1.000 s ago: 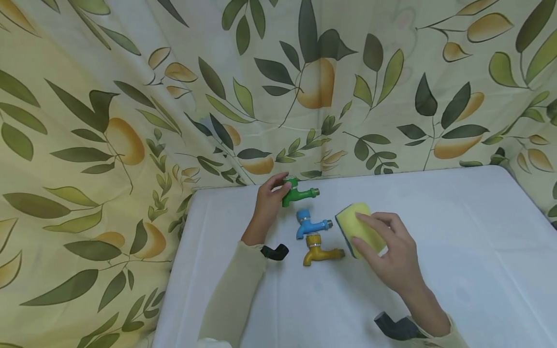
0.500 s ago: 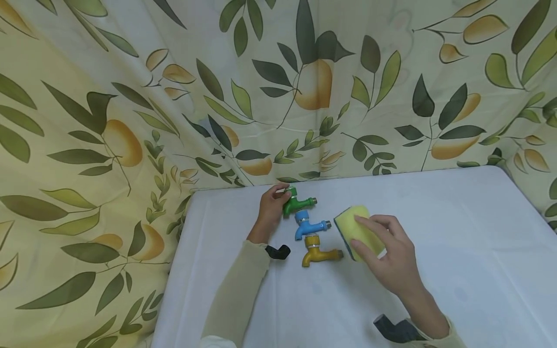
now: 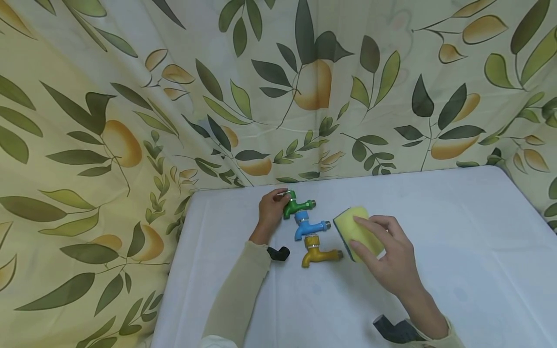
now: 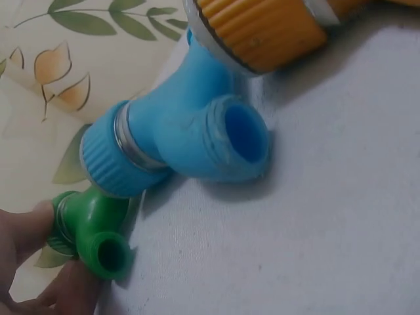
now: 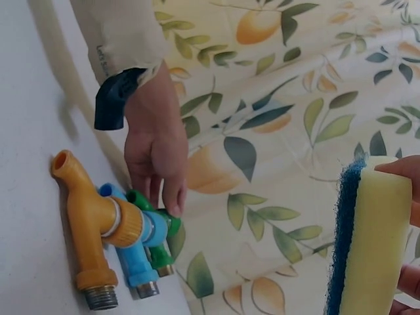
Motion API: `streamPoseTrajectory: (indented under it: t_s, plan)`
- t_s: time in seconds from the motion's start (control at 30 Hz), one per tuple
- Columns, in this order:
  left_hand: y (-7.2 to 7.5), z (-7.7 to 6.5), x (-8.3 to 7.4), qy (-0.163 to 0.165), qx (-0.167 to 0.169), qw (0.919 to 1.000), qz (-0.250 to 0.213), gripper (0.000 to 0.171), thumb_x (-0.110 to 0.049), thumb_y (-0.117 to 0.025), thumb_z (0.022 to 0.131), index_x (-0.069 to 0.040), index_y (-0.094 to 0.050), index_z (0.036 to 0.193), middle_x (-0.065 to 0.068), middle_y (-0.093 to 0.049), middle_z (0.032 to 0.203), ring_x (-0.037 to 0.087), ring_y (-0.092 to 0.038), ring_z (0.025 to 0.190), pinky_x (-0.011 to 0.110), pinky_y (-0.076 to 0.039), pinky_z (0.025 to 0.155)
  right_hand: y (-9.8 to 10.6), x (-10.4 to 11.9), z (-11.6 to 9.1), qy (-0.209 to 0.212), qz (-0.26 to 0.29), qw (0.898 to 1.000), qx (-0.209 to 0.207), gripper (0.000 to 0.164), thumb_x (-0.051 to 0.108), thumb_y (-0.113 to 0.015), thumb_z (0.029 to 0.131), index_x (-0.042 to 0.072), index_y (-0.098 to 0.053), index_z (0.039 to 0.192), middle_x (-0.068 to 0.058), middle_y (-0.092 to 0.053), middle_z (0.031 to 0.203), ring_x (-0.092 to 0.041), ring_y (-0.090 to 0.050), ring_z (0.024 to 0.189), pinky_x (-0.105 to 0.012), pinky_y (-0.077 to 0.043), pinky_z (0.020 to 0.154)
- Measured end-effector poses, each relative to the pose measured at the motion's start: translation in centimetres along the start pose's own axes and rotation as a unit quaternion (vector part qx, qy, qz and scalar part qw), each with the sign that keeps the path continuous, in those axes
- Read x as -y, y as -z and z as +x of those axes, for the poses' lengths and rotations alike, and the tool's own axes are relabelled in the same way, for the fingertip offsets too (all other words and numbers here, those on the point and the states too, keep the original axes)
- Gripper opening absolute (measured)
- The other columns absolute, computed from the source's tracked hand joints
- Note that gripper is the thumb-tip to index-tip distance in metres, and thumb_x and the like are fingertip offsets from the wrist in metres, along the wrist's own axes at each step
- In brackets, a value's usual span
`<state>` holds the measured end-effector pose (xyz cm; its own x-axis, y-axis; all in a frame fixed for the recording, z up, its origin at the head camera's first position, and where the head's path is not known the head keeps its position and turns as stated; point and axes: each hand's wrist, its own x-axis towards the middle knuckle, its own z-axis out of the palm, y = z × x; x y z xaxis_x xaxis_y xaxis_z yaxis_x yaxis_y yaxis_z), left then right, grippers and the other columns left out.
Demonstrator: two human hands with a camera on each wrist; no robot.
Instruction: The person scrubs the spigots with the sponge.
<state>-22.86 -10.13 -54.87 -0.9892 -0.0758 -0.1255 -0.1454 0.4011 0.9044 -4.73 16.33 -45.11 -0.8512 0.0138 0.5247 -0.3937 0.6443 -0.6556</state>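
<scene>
My left hand (image 3: 271,210) pinches the knob end of a green tap (image 3: 298,206) near the table's back edge; the left wrist view shows thumb and fingers on either side of that knob (image 4: 60,223). Just in front lies a blue tap (image 3: 310,226), and nearest me a yellow tap (image 3: 321,254), the three in a row with threaded ends to the right. My right hand (image 3: 393,256) holds a yellow sponge (image 3: 359,231) between thumb and fingers, right of the taps and apart from them. Its blue scouring side (image 5: 346,230) faces the taps.
A white cloth covers the table (image 3: 470,251). Behind and to the left hangs a leaf-patterned curtain (image 3: 183,121). Black curved pieces sit at the left wrist (image 3: 278,253) and the right wrist (image 3: 398,329).
My left hand has brought the green tap toward me, closer to the blue one. The right hand with the sponge has barely moved.
</scene>
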Motion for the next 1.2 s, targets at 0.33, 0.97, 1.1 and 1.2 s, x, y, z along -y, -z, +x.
streamPoseTrajectory:
  t_s: [0.33,0.97,1.1,1.2]
  plan:
    - [0.6,-0.3,0.1,-0.011,0.002,0.9995,0.029,0.038,-0.031,-0.071,0.097,-0.018,-0.070,0.133,0.008,-0.074,0.111,0.014,-0.069,0.084,0.025,-0.058,0.074,-0.2,-0.4,0.0,0.002,0.000,1.000,0.003,0.056,0.009,-0.088,0.072,0.018,-0.073,0.126,-0.006,-0.060,0.115,-0.004,-0.049,0.103,-0.010,-0.038,0.080]
    - [6.8,-9.9,-0.5,-0.136,0.005,0.9740,0.181,0.031,-0.026,-0.069,0.099,-0.008,-0.073,0.124,0.009,-0.074,0.103,0.022,-0.072,0.088,0.036,-0.060,0.079,-2.9,-7.6,3.2,-0.080,-0.172,0.971,0.143,0.047,0.028,-0.076,0.090,0.014,-0.065,0.134,-0.025,-0.057,0.124,-0.040,-0.055,0.100,-0.047,-0.048,0.069]
    - [7.7,-11.8,0.2,-0.133,0.011,0.9714,0.196,0.032,-0.026,-0.069,0.099,-0.007,-0.072,0.125,0.007,-0.073,0.103,0.020,-0.071,0.088,0.035,-0.060,0.079,-4.0,-8.8,3.9,-0.083,-0.192,0.961,0.183,0.050,0.031,-0.077,0.090,0.014,-0.065,0.135,-0.025,-0.058,0.123,-0.043,-0.058,0.100,-0.049,-0.050,0.068]
    - [8.3,-13.0,0.5,-0.126,0.012,0.9705,0.205,0.034,-0.027,-0.069,0.099,-0.007,-0.071,0.127,0.007,-0.073,0.104,0.021,-0.071,0.091,0.036,-0.060,0.080,-4.6,-9.5,4.2,-0.079,-0.210,0.951,0.212,0.051,0.032,-0.078,0.090,0.015,-0.064,0.136,-0.025,-0.059,0.123,-0.043,-0.058,0.101,-0.050,-0.051,0.070]
